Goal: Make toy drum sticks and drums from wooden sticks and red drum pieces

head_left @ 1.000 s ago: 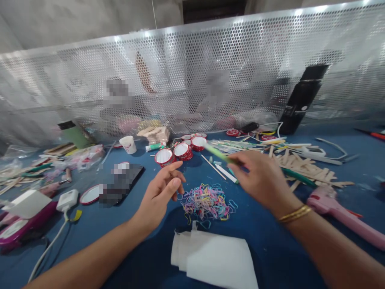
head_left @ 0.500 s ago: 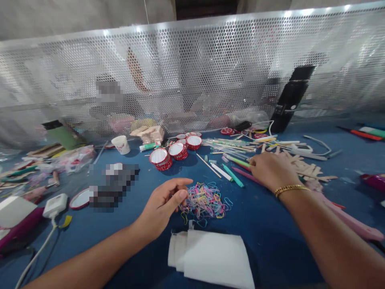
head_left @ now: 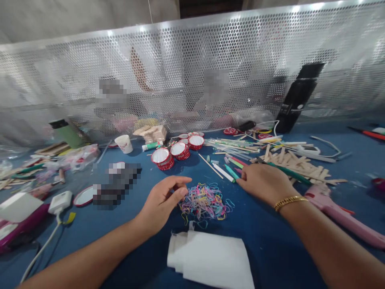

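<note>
Right hand nearer teal marker, sheet edge apart

A blue table ran back to a silvery screen full of small round holes, with bright glints along its top edge. Beyond rose a mottled grey wall, broken by a dark patch, possibly an opening, though the frame cut it off.
</note>
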The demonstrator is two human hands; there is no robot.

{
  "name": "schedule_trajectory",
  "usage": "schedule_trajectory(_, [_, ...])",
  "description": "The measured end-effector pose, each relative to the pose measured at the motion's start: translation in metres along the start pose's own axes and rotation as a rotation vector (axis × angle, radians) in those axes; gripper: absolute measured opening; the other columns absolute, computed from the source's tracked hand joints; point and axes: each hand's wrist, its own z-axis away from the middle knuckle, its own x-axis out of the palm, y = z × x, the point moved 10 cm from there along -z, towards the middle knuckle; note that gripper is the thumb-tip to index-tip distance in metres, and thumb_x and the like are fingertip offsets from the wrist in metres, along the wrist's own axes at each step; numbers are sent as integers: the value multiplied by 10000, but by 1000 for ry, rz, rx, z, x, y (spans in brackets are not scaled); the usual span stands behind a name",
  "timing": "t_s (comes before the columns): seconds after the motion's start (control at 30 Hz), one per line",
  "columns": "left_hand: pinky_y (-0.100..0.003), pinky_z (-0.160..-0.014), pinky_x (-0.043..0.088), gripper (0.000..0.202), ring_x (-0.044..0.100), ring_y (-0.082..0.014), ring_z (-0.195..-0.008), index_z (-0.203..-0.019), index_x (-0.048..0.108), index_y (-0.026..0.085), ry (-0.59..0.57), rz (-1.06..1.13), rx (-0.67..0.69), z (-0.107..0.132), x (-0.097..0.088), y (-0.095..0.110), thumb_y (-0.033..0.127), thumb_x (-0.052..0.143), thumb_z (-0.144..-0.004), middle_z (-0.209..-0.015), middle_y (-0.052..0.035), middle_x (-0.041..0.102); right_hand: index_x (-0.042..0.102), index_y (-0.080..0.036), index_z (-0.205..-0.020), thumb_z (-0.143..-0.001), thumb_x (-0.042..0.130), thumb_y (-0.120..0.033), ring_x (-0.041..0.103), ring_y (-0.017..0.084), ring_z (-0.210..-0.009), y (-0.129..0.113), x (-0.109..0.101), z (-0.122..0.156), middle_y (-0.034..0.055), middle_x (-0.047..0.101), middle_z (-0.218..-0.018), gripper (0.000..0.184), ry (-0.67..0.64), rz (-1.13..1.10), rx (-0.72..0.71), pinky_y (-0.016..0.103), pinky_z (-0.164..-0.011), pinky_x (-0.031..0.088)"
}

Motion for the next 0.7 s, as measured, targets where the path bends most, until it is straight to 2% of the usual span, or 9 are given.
schedule_trajectory(0.07, [-280,-707,498,222,605,-148,-843,-1092,680,238,0,-151,89,-4,-4,18,312,555,-924,-922,-33,654,730,-143,-888,-843,516,-320,688,261,-874,0,3,-3,141,738,-887,282,-1,-1,-7,329,-710,448])
schedule_trajectory(0.13, [-279,-712,500,208,616,-147,-864,-1081,690,257,-52,-290,174,-14,-3,38,271,543,-935,-972,-30,671,728,-132,-906,-840,513,-304,690,263,-889,0,3,-5,149,738,-908,282,5,-3,-11,327,-721,453])
schedule_trajectory(0.2, [-308,-772,507,224,626,-165,-933,-1103,695,262,-138,-435,281,-31,5,56,260,543,-938,-1057,-38,687,721,-124,-932,-851,500,-293,686,266,-925,0,1,-6,159,735,-943,289,26,-4,-8,328,-747,458])
schedule_trajectory(0.27, [-361,-882,491,211,628,-189,-997,-1079,708,252,-154,-553,389,-55,14,66,252,563,-925,-1071,-37,710,714,-120,-953,-865,489,-291,681,274,-953,1,-2,-5,168,729,-961,296,53,-7,0,336,-765,463])
schedule_trajectory(0.37, [-419,-990,436,239,617,-228,-1081,-1108,709,201,-163,-707,472,-98,37,54,213,571,-913,-1122,-65,727,706,-119,-973,-884,485,-288,681,287,-951,3,-6,-4,170,730,-959,292,81,-9,16,354,-769,471])
schedule_trajectory(0.47, [-417,-995,416,253,618,-238,-1089,-1092,723,146,-210,-813,513,-132,69,30,172,530,-931,-1112,-92,737,705,-122,-977,-894,495,-273,685,290,-943,3,-7,-4,166,735,-957,271,96,1,25,360,-771,474])
schedule_trajectory(0.57, [-393,-959,416,292,631,-219,-1050,-1100,725,147,-252,-874,583,-150,95,18,155,472,-953,-1113,-95,737,709,-122,-973,-900,502,-263,686,290,-945,3,-6,-5,169,736,-960,260,106,19,24,357,-779,476])
schedule_trajectory(0.7, [-385,-931,405,296,634,-215,-1005,-1047,754,156,-292,-919,620,-164,113,11,144,479,-941,-1056,-104,744,711,-122,-967,-899,515,-267,688,295,-938,2,-4,-7,171,735,-961,253,111,36,23,359,-776,476])
